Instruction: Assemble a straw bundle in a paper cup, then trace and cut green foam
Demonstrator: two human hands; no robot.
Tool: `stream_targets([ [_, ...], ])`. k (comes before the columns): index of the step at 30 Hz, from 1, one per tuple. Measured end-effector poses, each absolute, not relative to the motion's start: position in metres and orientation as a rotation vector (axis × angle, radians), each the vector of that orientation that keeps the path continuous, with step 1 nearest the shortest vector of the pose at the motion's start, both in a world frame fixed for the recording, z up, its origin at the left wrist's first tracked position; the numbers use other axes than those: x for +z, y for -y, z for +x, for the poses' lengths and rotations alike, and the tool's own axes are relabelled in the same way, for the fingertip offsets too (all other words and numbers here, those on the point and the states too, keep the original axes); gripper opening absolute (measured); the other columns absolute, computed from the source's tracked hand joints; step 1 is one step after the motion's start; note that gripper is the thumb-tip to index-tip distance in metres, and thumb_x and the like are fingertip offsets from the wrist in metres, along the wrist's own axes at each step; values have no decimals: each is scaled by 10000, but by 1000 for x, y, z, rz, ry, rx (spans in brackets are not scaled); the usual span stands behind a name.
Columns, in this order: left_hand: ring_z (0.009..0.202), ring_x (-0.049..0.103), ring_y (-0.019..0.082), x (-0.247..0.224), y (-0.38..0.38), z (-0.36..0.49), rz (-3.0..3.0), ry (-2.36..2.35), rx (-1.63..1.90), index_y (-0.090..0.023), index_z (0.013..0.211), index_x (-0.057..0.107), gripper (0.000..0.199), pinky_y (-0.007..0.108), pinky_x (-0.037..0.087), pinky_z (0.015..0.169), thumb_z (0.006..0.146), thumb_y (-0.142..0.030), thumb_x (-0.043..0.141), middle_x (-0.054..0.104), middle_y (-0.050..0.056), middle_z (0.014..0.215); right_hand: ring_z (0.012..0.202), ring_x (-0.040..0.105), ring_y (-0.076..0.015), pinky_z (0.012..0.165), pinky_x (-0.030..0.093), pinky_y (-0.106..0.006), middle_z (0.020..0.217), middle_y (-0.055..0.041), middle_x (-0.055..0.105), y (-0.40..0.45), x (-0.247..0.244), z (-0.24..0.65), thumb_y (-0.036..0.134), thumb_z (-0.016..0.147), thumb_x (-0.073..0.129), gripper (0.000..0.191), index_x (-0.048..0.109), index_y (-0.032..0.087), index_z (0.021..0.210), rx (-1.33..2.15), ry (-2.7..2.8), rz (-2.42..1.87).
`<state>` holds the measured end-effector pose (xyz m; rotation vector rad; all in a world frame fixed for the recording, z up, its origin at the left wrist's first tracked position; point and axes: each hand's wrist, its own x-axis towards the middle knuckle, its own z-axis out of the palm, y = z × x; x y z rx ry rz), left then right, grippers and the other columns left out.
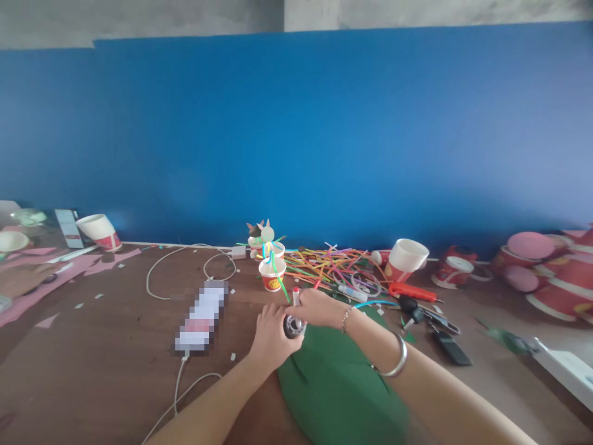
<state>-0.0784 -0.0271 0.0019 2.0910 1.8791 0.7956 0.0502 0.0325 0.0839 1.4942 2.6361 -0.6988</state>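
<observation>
Here, left hand (272, 339) gripping a dark round object (290, 327), right hand (320, 308) pinching a red-ended marker (296, 297) (green paper (340, 383) nearby)

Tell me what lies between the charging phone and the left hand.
In the head view, a small white scrap lies on the brown tabletop between the phone and the left hand.

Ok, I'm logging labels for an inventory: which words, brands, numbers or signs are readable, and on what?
None can be read.
Front cup: yellow mark, too small.
Flat phone: screen pixelated.
White tube: markings blurred.
Black round thing at the left hand: no legible lettering.
</observation>
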Motion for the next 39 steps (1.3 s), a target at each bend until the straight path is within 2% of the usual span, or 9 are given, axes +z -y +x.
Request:
stream_targets([
  [4,964,515,254,-2,25,-78,2099,-1899,796,-202,958,585,378,355,397,815,604,-300,673,597,60,968,805,618,-247,639,367,-283,842,-125,675,-31,85,44,344,821,463,280,613,114,875,-519,-2755,1371],
  [7,965,516,254,-3,25,-79,2100,-1887,813,-196,954,586,390,357,397,822,594,-306,687,596,60,976,830,626,-269,678,369,-307,861,-140,678,-27,86,42,311,836,444,276,595,108,945,-406,-2781,1338],
  [12,957,515,239,-4,25,-82,2112,-1866,823,-243,937,591,364,343,391,815,597,-312,699,586,33,960,784,627,-240,693,360,-310,772,-105,675,-16,83,45,322,882,430,259,603,130,897,-81,-2825,1207],
  [15,939,517,228,-3,25,-83,2110,-1863,826,-245,921,587,351,329,386,798,594,-299,703,578,26,943,753,613,-214,673,342,-307,817,-96,674,-10,78,50,300,901,418,247,605,141,873,33,-2907,1116],
  [24,932,512,222,-2,26,-83,2068,-1869,795,-229,875,597,298,319,365,794,590,-251,680,576,30,927,679,550,-167,641,303,-298,694,-42,627,-3,60,62,262,884,475,183,579,152,783,19,-3130,1070],
  [29,952,505,227,1,26,-83,2042,-1824,786,-251,926,610,346,335,357,822,591,-292,684,575,27,958,707,540,-165,691,338,-302,716,-29,601,-2,47,73,267,895,453,182,538,168,768,-240,-3241,1198],
  [36,1001,490,245,7,26,-83,1995,-1800,753,-256,965,613,415,349,356,842,570,-344,707,573,34,999,687,551,-139,629,405,-248,709,3,587,-14,34,77,242,851,468,132,487,187,732,-1250,-3098,1476],
  [39,1000,493,244,8,26,-82,2003,-1819,749,-245,939,614,386,349,360,839,575,-342,703,576,36,992,641,574,-140,594,424,-242,661,3,609,-24,34,76,266,826,487,137,460,191,715,-1531,-2889,1528],
])
